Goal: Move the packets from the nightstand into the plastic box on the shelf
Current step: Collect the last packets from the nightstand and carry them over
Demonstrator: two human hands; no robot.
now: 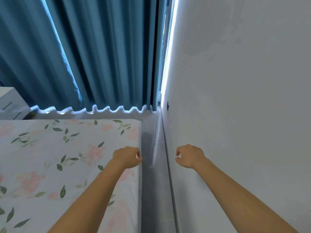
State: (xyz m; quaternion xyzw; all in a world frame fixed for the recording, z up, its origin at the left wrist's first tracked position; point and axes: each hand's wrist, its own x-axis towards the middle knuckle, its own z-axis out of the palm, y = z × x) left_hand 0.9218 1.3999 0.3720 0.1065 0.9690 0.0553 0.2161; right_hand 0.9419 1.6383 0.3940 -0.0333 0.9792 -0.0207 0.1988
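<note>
1. Nearest me, my left hand (127, 157) hovers over the right edge of the bed (67, 165), fingers loosely curled, holding nothing.
2. My right hand (189, 156) hangs against the white wall (244, 98), fingers likewise loosely curled and empty.
3. Between the two runs a narrow grey floor strip (149, 190), the only open lane I see.
4. Farther off, a white nightstand (11, 103) peeks in at the left edge; I can't make out any packets or the plastic box.
5. Blue curtains (92, 56) close off the far end.
</note>
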